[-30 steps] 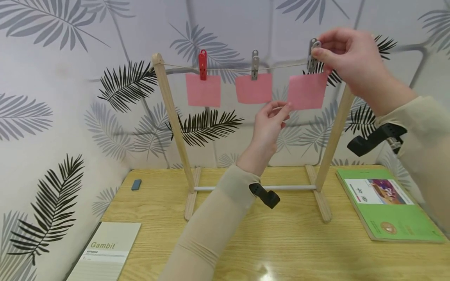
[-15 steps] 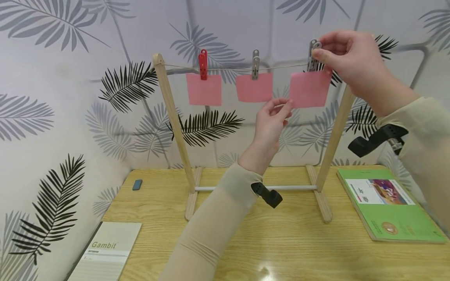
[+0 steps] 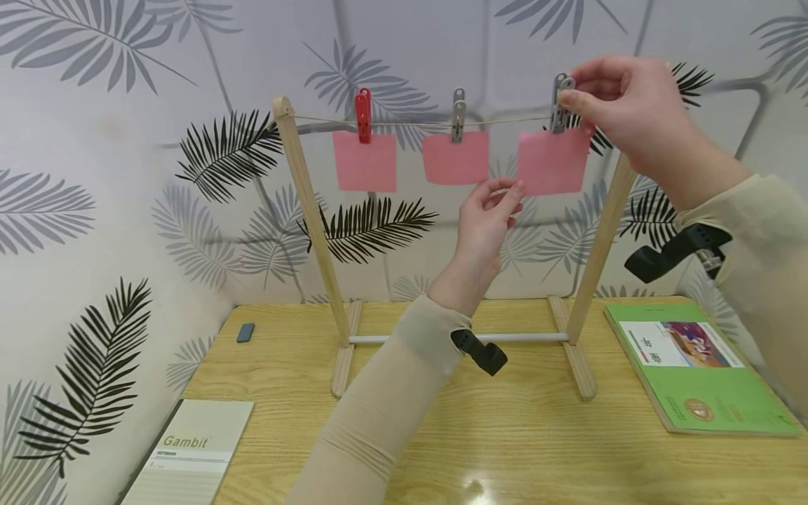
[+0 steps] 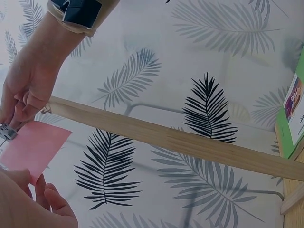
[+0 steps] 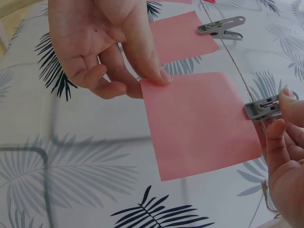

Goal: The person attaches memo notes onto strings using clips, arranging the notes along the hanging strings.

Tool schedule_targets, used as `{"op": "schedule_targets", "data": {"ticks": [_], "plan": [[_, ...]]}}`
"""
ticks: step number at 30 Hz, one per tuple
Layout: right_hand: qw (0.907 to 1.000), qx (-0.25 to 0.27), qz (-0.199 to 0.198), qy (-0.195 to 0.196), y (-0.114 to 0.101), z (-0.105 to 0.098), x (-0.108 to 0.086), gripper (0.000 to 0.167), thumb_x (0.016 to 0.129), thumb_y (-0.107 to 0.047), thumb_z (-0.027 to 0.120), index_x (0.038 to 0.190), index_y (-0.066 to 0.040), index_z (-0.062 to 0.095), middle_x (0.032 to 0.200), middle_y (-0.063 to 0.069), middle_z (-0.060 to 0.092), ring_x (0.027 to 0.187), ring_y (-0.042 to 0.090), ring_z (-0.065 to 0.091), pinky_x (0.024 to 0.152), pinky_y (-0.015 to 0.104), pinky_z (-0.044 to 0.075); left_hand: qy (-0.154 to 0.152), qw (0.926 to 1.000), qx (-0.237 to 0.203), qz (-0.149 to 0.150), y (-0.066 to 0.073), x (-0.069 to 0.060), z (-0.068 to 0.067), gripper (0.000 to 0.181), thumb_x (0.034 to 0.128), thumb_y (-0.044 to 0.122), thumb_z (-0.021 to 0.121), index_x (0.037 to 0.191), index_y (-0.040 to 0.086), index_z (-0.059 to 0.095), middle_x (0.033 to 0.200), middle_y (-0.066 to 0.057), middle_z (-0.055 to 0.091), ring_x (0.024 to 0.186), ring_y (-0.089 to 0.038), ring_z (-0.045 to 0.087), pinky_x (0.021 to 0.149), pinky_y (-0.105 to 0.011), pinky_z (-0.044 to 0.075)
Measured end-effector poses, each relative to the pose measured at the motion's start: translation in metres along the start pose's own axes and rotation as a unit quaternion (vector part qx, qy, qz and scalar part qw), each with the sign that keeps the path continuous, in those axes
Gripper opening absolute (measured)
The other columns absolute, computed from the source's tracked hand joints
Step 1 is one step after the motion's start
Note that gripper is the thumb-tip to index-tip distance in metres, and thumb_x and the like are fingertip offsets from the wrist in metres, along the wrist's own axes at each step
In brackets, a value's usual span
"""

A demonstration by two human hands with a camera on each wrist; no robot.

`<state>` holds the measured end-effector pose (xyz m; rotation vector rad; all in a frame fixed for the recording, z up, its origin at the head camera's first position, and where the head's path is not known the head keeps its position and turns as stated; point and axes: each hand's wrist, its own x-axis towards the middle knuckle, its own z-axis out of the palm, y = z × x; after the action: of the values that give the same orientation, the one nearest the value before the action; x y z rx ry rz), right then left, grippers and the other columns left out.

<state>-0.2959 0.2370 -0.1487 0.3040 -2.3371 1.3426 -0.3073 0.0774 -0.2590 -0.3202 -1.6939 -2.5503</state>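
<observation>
In the head view, my left hand (image 3: 482, 228) pinches the lower left corner of a pink paper sheet (image 3: 549, 165) between thumb and fingers. My right hand (image 3: 637, 116) grips the handles of a grey clothespin (image 3: 558, 105) at the right part of the string. The right wrist view has that clothespin (image 5: 260, 109) with its tip at the sheet's (image 5: 199, 128) top edge, by the string; whether it bites the paper, I cannot tell. Fingers of the right hand (image 5: 287, 166) are also close behind the sheet's upper corner.
The string (image 3: 517, 120) spans a wooden frame (image 3: 318, 231). A red clothespin (image 3: 363, 116) and another grey clothespin (image 3: 458, 116) hold pink sheets on it. On the table (image 3: 505, 435) lie a green book (image 3: 713, 393), a notebook (image 3: 196, 449) and a small blue-grey object (image 3: 245, 332).
The pink sheet rises and tilts slightly, then settles a little lower. The grey clothespin in my right hand has come down slightly, so its tip now meets the sheet's top edge.
</observation>
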Motion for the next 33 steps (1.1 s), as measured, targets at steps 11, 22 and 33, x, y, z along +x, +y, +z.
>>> {"op": "schedule_targets", "data": {"ticks": [11,22,33], "plan": [[1.0000,0.000,0.006,0.002,0.001,0.002,0.002,0.040,0.094,-0.029,0.068,0.128,-0.010,0.062,0.095,-0.019,0.062,0.090,0.002,0.059,0.071,0.008,0.047,0.003,0.9998,-0.019,0.002,0.001,0.002,0.001,0.009,0.0948,0.015,0.067,0.087,0.016,0.063,0.078,0.007,0.063,0.073,-0.009,0.057,0.065,-0.020,0.044],[0.9997,0.019,-0.015,-0.001,0.001,0.003,0.002,0.042,0.093,-0.025,0.070,0.132,-0.012,0.062,0.095,-0.019,0.065,0.087,0.002,0.060,0.070,0.009,0.047,0.017,0.9992,-0.035,-0.007,0.002,0.003,-0.001,0.011,0.0935,0.012,0.069,0.102,0.006,0.068,0.083,0.005,0.066,0.074,-0.009,0.059,0.072,-0.022,0.049],[0.9998,-0.014,-0.011,-0.004,0.001,0.002,0.005,0.044,0.094,-0.029,0.068,0.135,-0.015,0.060,0.099,-0.020,0.064,0.093,0.002,0.057,0.079,0.009,0.045,0.015,0.9991,-0.035,-0.020,0.000,0.003,-0.013,0.021,0.0943,0.010,0.067,0.114,0.002,0.066,0.090,0.002,0.067,0.078,-0.008,0.061,0.074,-0.020,0.049]]}}
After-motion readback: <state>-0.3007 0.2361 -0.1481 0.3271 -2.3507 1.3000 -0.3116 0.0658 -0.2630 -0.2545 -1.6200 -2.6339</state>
